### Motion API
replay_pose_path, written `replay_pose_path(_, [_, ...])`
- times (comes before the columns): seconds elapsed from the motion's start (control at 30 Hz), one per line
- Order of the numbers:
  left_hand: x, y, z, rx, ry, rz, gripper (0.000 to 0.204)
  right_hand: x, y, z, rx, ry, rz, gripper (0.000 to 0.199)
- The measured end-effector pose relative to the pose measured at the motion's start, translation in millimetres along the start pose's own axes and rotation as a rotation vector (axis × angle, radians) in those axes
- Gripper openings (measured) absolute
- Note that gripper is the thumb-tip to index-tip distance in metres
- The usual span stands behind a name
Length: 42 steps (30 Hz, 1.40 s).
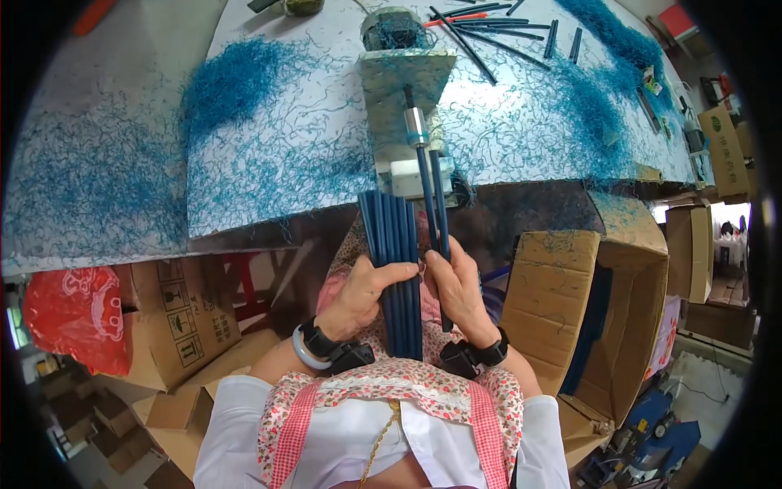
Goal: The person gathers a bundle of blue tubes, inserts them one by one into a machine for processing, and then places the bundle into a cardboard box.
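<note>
Left hand (pixel 364 295) fingers wrap the spare blue rods (pixel 393 261) (bundled upright, handy), right hand (pixel 456 287) pinches one rod (pixel 429 200) into the centre-frame machine (pixel 405 122).

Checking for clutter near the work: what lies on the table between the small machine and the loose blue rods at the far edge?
In the head view, only thin blue shavings on the white table between the machine and the loose rods.
</note>
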<state>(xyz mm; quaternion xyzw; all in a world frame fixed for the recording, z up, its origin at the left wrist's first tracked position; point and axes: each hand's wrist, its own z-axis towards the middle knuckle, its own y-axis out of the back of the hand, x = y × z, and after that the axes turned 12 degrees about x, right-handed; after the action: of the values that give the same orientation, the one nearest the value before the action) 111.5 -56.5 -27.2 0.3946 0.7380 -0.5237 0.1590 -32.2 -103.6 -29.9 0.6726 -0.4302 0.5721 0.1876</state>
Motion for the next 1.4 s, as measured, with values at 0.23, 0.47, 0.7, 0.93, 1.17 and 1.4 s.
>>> replay_pose_path(0.23, [-7,5,-1,-0.01,-0.066,0.155,0.022,5,-9,-23,-0.022,-0.091,0.02,0.022])
replay_pose_path(0.47, [-14,-7,10,-0.032,-0.208,0.174,0.016,1,5,-2,0.014,-0.039,-0.011,0.022])
replay_pose_path(0.7, [-11,-5,28,0.017,-0.158,0.066,0.018,-1,-14,-30,-0.116,-0.035,-0.079,0.027])
replay_pose_path(0.93, [1,-3,15,-0.002,-0.135,0.058,0.014,-1,-3,-5,-0.114,0.106,-0.101,0.031])
replay_pose_path(1.17, [6,4,-4,0.008,-0.07,0.071,0.026,1,-8,-18,-0.119,0.071,-0.04,0.027])
replay_pose_path(1.4, [-7,-1,4,-0.037,-0.192,0.228,0.021,-2,1,-2,-0.078,0.022,-0.099,0.025])
